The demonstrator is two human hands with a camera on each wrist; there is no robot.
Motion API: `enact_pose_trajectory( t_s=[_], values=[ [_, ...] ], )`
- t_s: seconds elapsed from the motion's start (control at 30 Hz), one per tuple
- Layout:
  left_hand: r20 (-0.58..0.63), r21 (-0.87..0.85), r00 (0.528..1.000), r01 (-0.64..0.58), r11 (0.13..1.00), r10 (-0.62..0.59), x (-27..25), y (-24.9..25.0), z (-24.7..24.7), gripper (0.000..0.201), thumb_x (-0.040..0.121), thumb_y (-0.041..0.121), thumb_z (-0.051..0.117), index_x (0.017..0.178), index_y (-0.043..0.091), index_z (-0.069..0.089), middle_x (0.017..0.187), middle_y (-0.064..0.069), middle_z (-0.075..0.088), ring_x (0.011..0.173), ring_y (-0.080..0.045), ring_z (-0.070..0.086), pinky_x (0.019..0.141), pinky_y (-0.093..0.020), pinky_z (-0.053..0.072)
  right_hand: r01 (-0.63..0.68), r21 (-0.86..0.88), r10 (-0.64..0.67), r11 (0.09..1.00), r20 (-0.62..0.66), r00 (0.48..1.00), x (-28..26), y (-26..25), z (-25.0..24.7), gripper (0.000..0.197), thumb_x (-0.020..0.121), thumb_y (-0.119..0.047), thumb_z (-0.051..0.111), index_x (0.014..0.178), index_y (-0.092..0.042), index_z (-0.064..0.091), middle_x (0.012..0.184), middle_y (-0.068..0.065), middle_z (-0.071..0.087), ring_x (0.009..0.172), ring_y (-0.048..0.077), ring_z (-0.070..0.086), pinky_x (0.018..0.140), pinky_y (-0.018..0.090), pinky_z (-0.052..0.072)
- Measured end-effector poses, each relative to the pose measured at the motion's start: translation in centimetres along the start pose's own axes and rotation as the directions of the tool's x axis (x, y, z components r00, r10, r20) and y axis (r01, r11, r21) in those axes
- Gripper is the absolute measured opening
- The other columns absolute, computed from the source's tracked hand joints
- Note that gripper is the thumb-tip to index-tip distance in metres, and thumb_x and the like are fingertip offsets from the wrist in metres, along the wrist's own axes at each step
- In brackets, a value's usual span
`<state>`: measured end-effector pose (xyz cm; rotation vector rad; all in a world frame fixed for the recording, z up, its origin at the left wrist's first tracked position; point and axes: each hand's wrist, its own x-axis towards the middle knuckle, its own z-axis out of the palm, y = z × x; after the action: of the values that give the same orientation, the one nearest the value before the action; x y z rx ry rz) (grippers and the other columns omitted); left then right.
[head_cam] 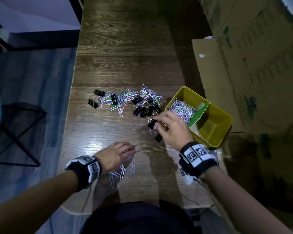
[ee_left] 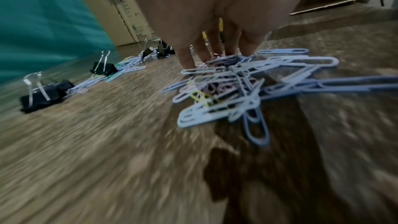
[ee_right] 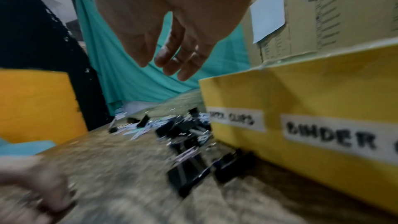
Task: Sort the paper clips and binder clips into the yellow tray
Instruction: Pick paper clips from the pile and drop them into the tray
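Note:
A mixed heap of pastel paper clips [head_cam: 125,98] and black binder clips [head_cam: 142,110] lies mid-table. The yellow tray [head_cam: 225,127] stands at the right; its far compartment holds paper clips [head_cam: 183,108], and a green divider [head_cam: 199,115] splits it. Its wall [ee_right: 323,94] bears paper-clip and binder-clip labels. My left hand [head_cam: 131,151] rests straight fingers [ee_left: 187,57] on a small separate bunch of paper clips [ee_left: 237,88], near the table's front. My right hand [head_cam: 156,123] hovers with relaxed, empty fingers [ee_right: 165,57] over two binder clips [ee_right: 187,173] beside the tray.
Cardboard boxes [head_cam: 252,56] and a flattened carton [head_cam: 208,65] crowd the right side behind the tray. Two binder clips [head_cam: 96,98] sit at the heap's left end. A black metal frame [head_cam: 19,132] stands on the floor past the table's left edge.

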<state>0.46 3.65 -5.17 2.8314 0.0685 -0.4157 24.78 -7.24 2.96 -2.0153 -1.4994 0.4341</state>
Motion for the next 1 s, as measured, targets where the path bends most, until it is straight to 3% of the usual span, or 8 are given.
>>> enact_pose_trajectory(
  t_s=[0.1, 0.2, 0.27, 0.33, 0.5, 0.6, 0.8, 1.0],
  values=[
    [-0.063, 0.0, 0.997, 0.04, 0.999, -0.04, -2.9, -0.3, 0.7, 0.041, 0.091, 0.036, 0.041, 0.131, 0.024, 0.042, 0.135, -0.001, 0.049, 0.124, -0.022, 0.044, 0.102, -0.039, 0.038, -0.012, -0.004, 0.013, 1.0, 0.256, 0.967, -1.8, -2.2, 2.5, 0.017, 0.09, -0.026, 0.061, 0.1, -0.018, 0.071, 0.09, 0.002, 0.068, 0.078, 0.016, 0.062, 0.073, 0.029, 0.053],
    [-0.084, -0.048, 0.958, 0.27, 0.962, -0.273, -5.2, -0.3, -0.1, 0.058, 0.086, 0.055, 0.038, 0.136, 0.027, 0.038, 0.137, -0.004, 0.046, 0.124, -0.023, 0.04, 0.102, -0.045, 0.04, -0.124, -0.183, 0.214, 0.975, 0.649, 0.73, -3.4, -3.6, 5.5, 0.026, 0.086, -0.04, 0.064, 0.086, -0.015, 0.072, 0.085, 0.003, 0.072, 0.075, 0.02, 0.066, 0.068, 0.026, 0.051],
    [-0.032, -0.155, 0.856, 0.505, 0.849, -0.516, -6.3, -0.2, -0.9, 0.079, 0.071, 0.072, 0.043, 0.138, 0.032, 0.031, 0.135, -0.004, 0.041, 0.117, -0.025, 0.043, 0.091, -0.046, 0.047, -0.108, -0.262, 0.277, 0.959, 0.786, 0.552, -4.6, -4.0, 7.5, 0.035, 0.079, -0.045, 0.07, 0.076, -0.011, 0.068, 0.082, 0.005, 0.072, 0.075, 0.023, 0.066, 0.069, 0.03, 0.053],
    [0.121, -0.268, 0.739, 0.667, 0.695, -0.663, -6.9, 0.3, -1.3, 0.102, 0.055, 0.082, 0.055, 0.14, 0.038, 0.019, 0.136, -0.002, 0.029, 0.116, -0.026, 0.043, 0.092, -0.044, 0.047, -0.094, -0.289, 0.296, 0.953, 0.81, 0.507, -5.5, -4.5, 9.1, 0.037, 0.073, -0.051, 0.072, 0.074, -0.014, 0.066, 0.079, 0.002, 0.071, 0.073, 0.024, 0.065, 0.072, 0.034, 0.055],
    [0.233, -0.345, 0.747, 0.662, 0.665, -0.623, -5.4, 2.7, -0.2, 0.121, 0.047, 0.053, 0.084, 0.142, 0.038, 0.011, 0.142, -0.009, 0.015, 0.123, -0.03, 0.034, 0.099, -0.043, 0.043, -0.162, -0.242, 0.289, 0.957, 0.724, 0.626, -5.3, -6.6, 11.1, 0.033, 0.075, -0.048, 0.074, 0.088, -0.019, 0.064, 0.094, 0.001, 0.068, 0.084, 0.021, 0.063, 0.077, 0.035, 0.053],
    [0.22, -0.31, 0.768, 0.639, 0.704, -0.601, -4.1, 3.7, -0.4, 0.119, 0.055, 0.04, 0.085, 0.144, 0.031, 0.007, 0.145, -0.012, 0.009, 0.126, -0.032, 0.031, 0.101, -0.042, 0.042, -0.189, -0.278, 0.323, 0.942, 0.588, 0.742, -5.3, -7.4, 11.7, 0.066, 0.068, -0.054, 0.076, 0.116, -0.016, 0.051, 0.126, 0.009, 0.052, 0.11, 0.028, 0.054, 0.087, 0.04, 0.049],
    [0.311, -0.164, 0.689, 0.718, 0.677, -0.655, -5.3, 3.5, -0.1, 0.135, 0.05, 0.031, 0.089, 0.141, 0.04, -0.011, 0.14, -0.013, 0.0, 0.116, -0.035, 0.038, 0.087, -0.039, 0.051, -0.109, -0.409, 0.333, 0.906, 0.531, 0.779, -7.2, -8.8, 13.6, 0.115, 0.055, -0.06, 0.08, 0.14, -0.012, 0.018, 0.133, 0.015, 0.029, 0.122, 0.03, 0.034, 0.099, 0.039, 0.043],
    [0.21, -0.384, 0.757, 0.645, 0.66, -0.618, -4.2, 2.3, -0.5, 0.099, 0.059, 0.018, 0.083, 0.137, 0.033, 0.024, 0.131, -0.012, 0.022, 0.102, -0.028, 0.052, 0.086, -0.036, 0.051, -0.164, -0.246, 0.277, 0.955, 0.547, 0.79, -5.3, -8.4, 13.4, 0.106, 0.071, -0.034, 0.079, 0.149, -0.011, 0.012, 0.142, 0.019, 0.032, 0.133, 0.032, 0.034, 0.109, 0.038, 0.034]
  ],
)
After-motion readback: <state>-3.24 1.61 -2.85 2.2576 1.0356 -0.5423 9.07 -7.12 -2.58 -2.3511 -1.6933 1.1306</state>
